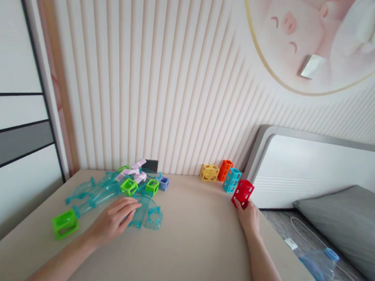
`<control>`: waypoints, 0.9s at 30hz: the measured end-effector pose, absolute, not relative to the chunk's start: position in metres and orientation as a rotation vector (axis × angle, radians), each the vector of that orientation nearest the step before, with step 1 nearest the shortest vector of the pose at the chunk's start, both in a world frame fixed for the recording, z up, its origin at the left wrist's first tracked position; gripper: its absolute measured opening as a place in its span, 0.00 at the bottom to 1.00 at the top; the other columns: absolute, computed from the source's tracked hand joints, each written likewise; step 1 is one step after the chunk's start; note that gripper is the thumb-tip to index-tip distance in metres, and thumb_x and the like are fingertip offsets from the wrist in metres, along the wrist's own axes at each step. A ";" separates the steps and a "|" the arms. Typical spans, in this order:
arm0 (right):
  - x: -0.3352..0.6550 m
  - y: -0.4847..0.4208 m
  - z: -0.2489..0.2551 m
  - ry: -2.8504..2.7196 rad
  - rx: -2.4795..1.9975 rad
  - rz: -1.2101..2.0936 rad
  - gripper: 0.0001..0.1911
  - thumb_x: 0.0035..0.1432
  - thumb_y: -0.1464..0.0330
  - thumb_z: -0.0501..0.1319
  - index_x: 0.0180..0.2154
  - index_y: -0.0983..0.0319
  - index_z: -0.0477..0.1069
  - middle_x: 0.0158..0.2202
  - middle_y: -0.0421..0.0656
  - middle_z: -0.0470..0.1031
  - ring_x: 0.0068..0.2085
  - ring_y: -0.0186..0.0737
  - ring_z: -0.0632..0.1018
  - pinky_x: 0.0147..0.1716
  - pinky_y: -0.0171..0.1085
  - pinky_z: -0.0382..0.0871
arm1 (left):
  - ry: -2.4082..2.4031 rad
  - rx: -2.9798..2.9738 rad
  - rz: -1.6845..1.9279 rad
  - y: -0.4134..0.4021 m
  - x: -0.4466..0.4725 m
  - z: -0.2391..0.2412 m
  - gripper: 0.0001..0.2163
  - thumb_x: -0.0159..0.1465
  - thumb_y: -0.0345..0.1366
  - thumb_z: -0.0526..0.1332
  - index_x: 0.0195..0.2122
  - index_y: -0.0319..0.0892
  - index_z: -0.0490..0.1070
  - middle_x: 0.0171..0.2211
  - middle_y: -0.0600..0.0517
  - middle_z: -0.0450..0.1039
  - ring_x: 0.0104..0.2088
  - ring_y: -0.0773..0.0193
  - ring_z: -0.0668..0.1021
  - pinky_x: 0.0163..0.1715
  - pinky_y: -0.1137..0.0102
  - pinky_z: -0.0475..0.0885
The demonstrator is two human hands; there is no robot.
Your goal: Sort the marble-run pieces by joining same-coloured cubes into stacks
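On the table's right side, my right hand [249,218] is closed around the base of a red openwork building block [243,192], which stands upright. My left hand [115,218] is over the left of the table with its fingers reaching forward, slightly bent and apart. Just beyond its fingertips lie clear teal track pieces [141,212]; whether they touch cannot be made out. Green cube frames [129,187], pale pink pieces [139,176] and a blue cube [163,183] are heaped behind that hand. A larger green block [65,224] joins a teal tube to its left.
Yellow [210,173], orange [225,170] and blue [231,180] blocks stand near the wall, beside the red one. A dark flat piece [150,165] leans at the back. Right of the table are a bed headboard [309,173], a grey pillow [354,226] and a plastic bottle [320,264].
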State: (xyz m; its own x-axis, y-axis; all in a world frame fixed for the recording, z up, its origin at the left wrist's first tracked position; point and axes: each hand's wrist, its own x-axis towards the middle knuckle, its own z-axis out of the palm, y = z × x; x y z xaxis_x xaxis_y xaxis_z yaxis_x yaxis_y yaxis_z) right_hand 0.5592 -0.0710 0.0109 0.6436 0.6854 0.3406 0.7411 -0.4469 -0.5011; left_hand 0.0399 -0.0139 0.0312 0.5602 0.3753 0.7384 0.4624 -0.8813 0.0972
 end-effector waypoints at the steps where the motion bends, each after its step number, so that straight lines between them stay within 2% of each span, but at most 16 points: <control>1: 0.558 -0.073 0.012 -1.119 -2.262 -0.116 0.25 0.60 0.53 0.55 0.45 0.67 0.73 0.42 0.57 0.78 0.44 0.54 0.77 0.39 0.42 0.66 | -0.730 -2.670 -1.206 -0.014 0.038 0.031 0.12 0.69 0.28 0.56 0.51 0.45 0.72 0.43 0.49 0.78 0.47 0.61 0.78 0.51 0.66 0.73; 5: 0.541 -0.088 0.012 -1.065 -2.533 -0.248 0.30 0.61 0.55 0.58 0.53 0.75 0.68 0.47 0.66 0.74 0.49 0.61 0.76 0.41 0.45 0.67 | -0.817 -2.648 -1.175 -0.017 0.032 0.030 0.13 0.69 0.28 0.54 0.51 0.44 0.73 0.43 0.49 0.77 0.46 0.61 0.78 0.51 0.64 0.73; 7: 0.520 -0.095 0.012 -1.159 -2.548 -0.493 0.28 0.63 0.61 0.57 0.55 0.77 0.66 0.48 0.68 0.73 0.49 0.64 0.75 0.42 0.49 0.67 | -0.844 -2.656 -1.146 -0.019 0.033 0.031 0.11 0.69 0.30 0.55 0.49 0.44 0.73 0.43 0.48 0.77 0.46 0.60 0.77 0.51 0.64 0.72; 9: 0.487 -0.096 0.013 -1.382 -2.366 -0.745 0.21 0.65 0.66 0.53 0.54 0.72 0.68 0.50 0.64 0.73 0.49 0.62 0.75 0.45 0.51 0.66 | -0.856 -2.670 -1.092 -0.022 0.036 0.033 0.10 0.68 0.33 0.57 0.48 0.43 0.74 0.43 0.48 0.77 0.47 0.58 0.77 0.51 0.62 0.72; 11: 0.442 -0.087 0.015 -1.659 -2.028 -0.827 0.17 0.66 0.68 0.52 0.52 0.65 0.71 0.52 0.57 0.73 0.50 0.56 0.75 0.49 0.49 0.66 | -0.862 -2.691 -1.019 -0.025 0.040 0.034 0.11 0.67 0.36 0.59 0.49 0.44 0.73 0.44 0.48 0.77 0.48 0.57 0.76 0.52 0.59 0.70; 14: 0.363 -0.060 0.023 -1.991 -1.546 -0.667 0.15 0.68 0.66 0.53 0.51 0.61 0.72 0.49 0.52 0.76 0.50 0.50 0.75 0.49 0.45 0.66 | -0.891 -2.709 -0.915 -0.029 0.046 0.032 0.11 0.66 0.36 0.60 0.49 0.44 0.73 0.45 0.47 0.76 0.49 0.54 0.75 0.53 0.56 0.69; 17: 0.294 -0.033 0.030 -2.106 -1.325 -0.461 0.13 0.68 0.64 0.54 0.48 0.58 0.74 0.47 0.50 0.77 0.48 0.48 0.75 0.49 0.45 0.67 | -0.937 -2.687 -0.843 -0.030 0.050 0.027 0.08 0.66 0.33 0.59 0.45 0.44 0.74 0.46 0.47 0.76 0.51 0.53 0.74 0.54 0.54 0.67; 20: 0.257 -0.020 0.030 -2.083 -1.282 -0.266 0.12 0.68 0.63 0.55 0.46 0.57 0.76 0.46 0.49 0.78 0.48 0.48 0.76 0.48 0.45 0.68 | -0.957 -2.669 -0.804 -0.030 0.052 0.022 0.07 0.66 0.32 0.59 0.44 0.44 0.74 0.46 0.47 0.76 0.52 0.53 0.74 0.55 0.52 0.65; 24: 0.255 -0.027 0.016 -1.953 -1.326 -0.016 0.11 0.65 0.60 0.58 0.44 0.56 0.77 0.46 0.47 0.78 0.48 0.47 0.77 0.50 0.44 0.69 | -0.952 -2.695 -0.804 -0.031 0.053 0.023 0.09 0.68 0.31 0.56 0.45 0.44 0.74 0.45 0.47 0.76 0.51 0.55 0.74 0.56 0.53 0.64; 27: 0.271 -0.037 0.008 -1.887 -1.346 0.223 0.12 0.65 0.60 0.57 0.41 0.57 0.77 0.42 0.46 0.79 0.43 0.44 0.79 0.46 0.40 0.72 | -0.972 -2.710 -0.847 -0.031 0.052 0.025 0.10 0.68 0.30 0.55 0.46 0.45 0.74 0.44 0.48 0.76 0.50 0.56 0.74 0.57 0.54 0.64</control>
State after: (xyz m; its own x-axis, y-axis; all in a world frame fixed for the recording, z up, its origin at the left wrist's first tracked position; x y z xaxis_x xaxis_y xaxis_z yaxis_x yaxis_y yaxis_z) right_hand 0.2706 -0.0366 0.0076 -0.1232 0.8599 0.4953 0.7207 0.4206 -0.5510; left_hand 0.0521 -0.0306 0.0252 0.6327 0.5423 0.5528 0.6216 -0.7814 0.0550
